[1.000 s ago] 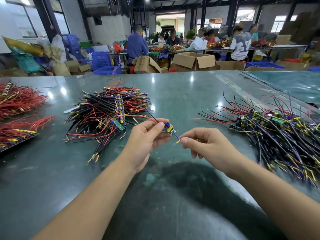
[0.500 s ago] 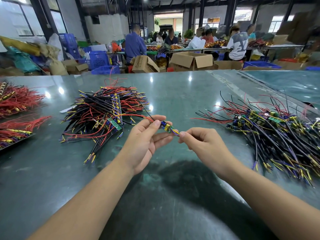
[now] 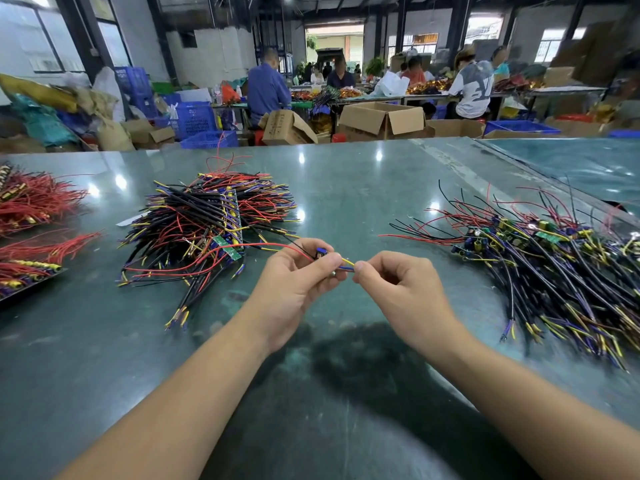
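Note:
My left hand (image 3: 298,282) pinches a small circuit module (image 3: 322,253) above the green table (image 3: 346,188); a red wire and a black wire trail from it back to the left. My right hand (image 3: 398,282) pinches the module's short yellow and blue wires (image 3: 347,265) between thumb and forefinger, right beside my left fingertips. Most of the module is hidden by my left fingers.
A tidy stack of wired modules (image 3: 207,230) lies left of my hands, a looser heap (image 3: 554,268) to the right. Red wire bundles (image 3: 31,202) sit at the far left edge. Beyond the table stand cardboard boxes (image 3: 381,121), blue crates and seated workers.
My right hand has closed in on the left, sliding up the yellow and blue wires until the fingertips nearly meet. Both hands stay over the same part of the table.

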The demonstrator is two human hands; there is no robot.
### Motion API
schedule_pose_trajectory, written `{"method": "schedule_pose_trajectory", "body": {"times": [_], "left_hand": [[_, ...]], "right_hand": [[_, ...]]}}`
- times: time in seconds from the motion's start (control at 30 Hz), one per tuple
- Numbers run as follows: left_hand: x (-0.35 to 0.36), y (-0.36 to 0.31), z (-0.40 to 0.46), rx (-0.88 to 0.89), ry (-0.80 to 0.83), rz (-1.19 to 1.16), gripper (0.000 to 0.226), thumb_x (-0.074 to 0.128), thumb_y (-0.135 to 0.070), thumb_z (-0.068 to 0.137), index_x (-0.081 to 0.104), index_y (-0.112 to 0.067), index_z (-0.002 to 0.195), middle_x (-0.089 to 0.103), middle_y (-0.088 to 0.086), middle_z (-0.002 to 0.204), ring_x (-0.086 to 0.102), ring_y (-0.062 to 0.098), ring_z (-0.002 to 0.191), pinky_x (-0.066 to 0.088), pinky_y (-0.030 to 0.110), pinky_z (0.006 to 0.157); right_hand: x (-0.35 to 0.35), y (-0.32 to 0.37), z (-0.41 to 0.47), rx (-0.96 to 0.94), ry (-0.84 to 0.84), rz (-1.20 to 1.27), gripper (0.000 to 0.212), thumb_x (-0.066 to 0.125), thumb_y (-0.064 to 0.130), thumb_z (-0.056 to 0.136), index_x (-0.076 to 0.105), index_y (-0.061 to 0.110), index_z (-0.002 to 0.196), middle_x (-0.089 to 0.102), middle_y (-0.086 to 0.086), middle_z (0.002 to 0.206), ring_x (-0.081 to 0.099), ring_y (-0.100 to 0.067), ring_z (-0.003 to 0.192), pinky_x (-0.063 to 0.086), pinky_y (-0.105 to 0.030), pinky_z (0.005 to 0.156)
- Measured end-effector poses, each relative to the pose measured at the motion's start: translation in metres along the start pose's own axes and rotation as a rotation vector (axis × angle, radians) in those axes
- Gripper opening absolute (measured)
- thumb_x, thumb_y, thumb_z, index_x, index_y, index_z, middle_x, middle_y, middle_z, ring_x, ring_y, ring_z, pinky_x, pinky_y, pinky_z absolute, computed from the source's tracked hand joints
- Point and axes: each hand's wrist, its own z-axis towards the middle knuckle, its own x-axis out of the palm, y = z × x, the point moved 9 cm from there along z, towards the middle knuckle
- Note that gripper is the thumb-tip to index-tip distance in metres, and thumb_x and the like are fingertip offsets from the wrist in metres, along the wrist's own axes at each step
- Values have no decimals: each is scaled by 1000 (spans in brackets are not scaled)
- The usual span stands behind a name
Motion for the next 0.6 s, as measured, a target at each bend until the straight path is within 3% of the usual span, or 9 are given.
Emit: {"method": "schedule_pose_trajectory", "body": {"times": [0.17, 0.27, 0.37, 0.6], "left_hand": [[-3, 4, 0, -56, 3, 44, 14, 63, -10, 77, 50, -15, 78, 63, 2, 63, 56, 9, 50, 43, 15, 47], [-3, 3, -1, -55, 7, 69, 16, 64, -18, 73, 48, -15, 73, 57, 0, 60, 53, 9, 49, 39, 17, 48], [-5, 2, 0, -36, -9, 107, 19, 61, -14, 81, 47, -13, 68, 53, -1, 56, 49, 7, 49, 39, 15, 48], [-3, -6, -2, 44, 26, 120, 16, 66, -24, 75, 52, -18, 73, 54, -2, 55, 50, 7, 48, 39, 16, 50]], "right_hand": [[6, 3, -1, -13, 69, -23, 30, 63, 25, 88, 60, 16, 59, 36, 12, 43, 29, -5, 46, 23, -15, 44], [12, 3, -2, -9, 139, -28, 27, 63, 26, 88, 62, 17, 62, 38, 13, 45, 31, -4, 46, 24, -15, 45], [21, 1, -5, 10, 241, -58, 26, 64, 28, 88, 63, 19, 64, 41, 13, 44, 33, -3, 44, 26, -15, 44], [31, 6, -11, 5, 366, -67, 28, 61, 31, 90, 61, 28, 63, 44, 14, 47, 32, -4, 46, 27, -16, 47]]}}
